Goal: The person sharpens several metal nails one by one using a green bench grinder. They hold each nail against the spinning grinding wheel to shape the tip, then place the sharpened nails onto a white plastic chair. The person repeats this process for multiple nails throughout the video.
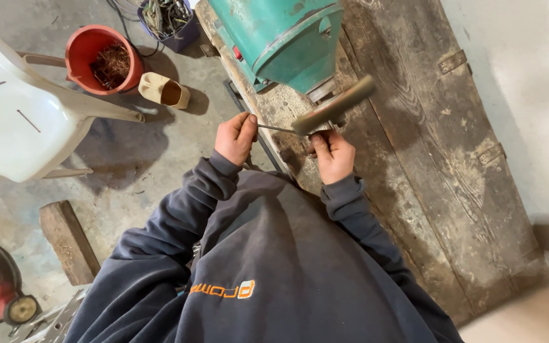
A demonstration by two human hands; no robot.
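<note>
I see both hands, left hand (236, 136) and right hand (332, 154), clenched on a thin dark metal rod (274, 128) lying crosswise, its tip touching the grey grinding wheel (335, 105) just beside my right hand.

A stained concrete floor (128, 159) fills the left of the frame. A white plastic chair (20, 127) stands at upper left, a wood block (66, 241) lies at lower left. A worn wooden bench (440, 165) runs diagonally at right, against a pale wall (528, 76).
</note>
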